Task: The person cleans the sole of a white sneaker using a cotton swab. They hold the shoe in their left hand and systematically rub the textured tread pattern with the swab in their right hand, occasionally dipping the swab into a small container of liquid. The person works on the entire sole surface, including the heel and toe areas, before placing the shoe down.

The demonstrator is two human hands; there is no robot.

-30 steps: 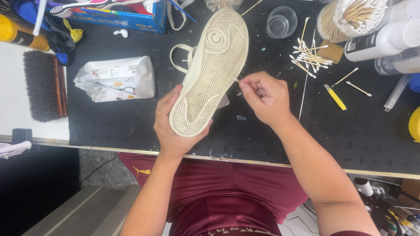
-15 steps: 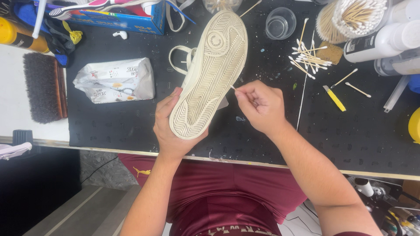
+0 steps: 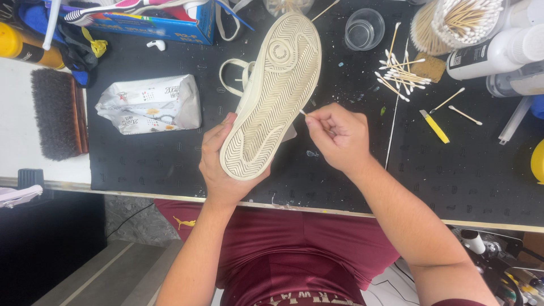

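Right hand (image 3: 339, 137) shifted left; fingers pinch swab (image 3: 304, 113), tip seemingly at sole; left hand (image 3: 222, 164) grips shoe (image 3: 272, 96).

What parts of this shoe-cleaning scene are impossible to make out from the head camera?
- Shoe: only the sole shows; the upper faces away, below it.
- Left hand: its fingers wrap behind the shoe, out of sight.
- Cotton swab: only the tip shows; the right hand covers the rest.
- Blue box: cut off by the top edge.
- Yellow object: cut off by the right edge.
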